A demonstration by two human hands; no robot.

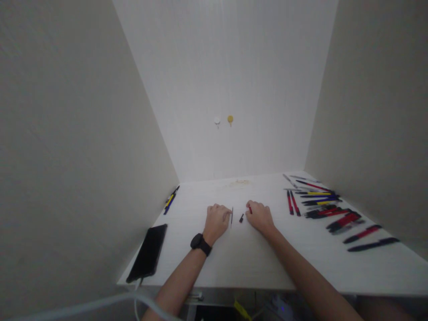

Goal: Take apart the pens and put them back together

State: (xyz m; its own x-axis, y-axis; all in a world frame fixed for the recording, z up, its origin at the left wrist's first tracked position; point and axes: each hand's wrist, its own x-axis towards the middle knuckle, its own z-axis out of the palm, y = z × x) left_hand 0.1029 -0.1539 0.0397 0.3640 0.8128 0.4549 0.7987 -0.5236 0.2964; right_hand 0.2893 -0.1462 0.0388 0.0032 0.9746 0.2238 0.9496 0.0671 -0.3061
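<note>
A person's two bare hands work at a white desk (254,267) set between pale walls. The left hand (218,219), a black watch (201,244) on its wrist, rests on the desk with fingers bent, their tips at a thin dark rod (232,217); whether they pinch it or only touch it cannot be told. The right hand (259,216) is curled around a small red piece (250,209), its end showing at the thumb and forefinger. Between the hands, nearer the right, a small black part (241,218) lies loose on the desk.

Along the right side spreads a long row of pens in red, black, blue and yellow, among them a red pair (293,203) side by side and, nearest the front edge, a dark pen (373,244). A smaller pen cluster (171,200) lies by the left wall, with a black phone (147,253) closer to the front, a white cable (136,285) at its lower end. On the back wall, a white hook (217,121) and a yellow hook (230,119) sit side by side above the desk.
</note>
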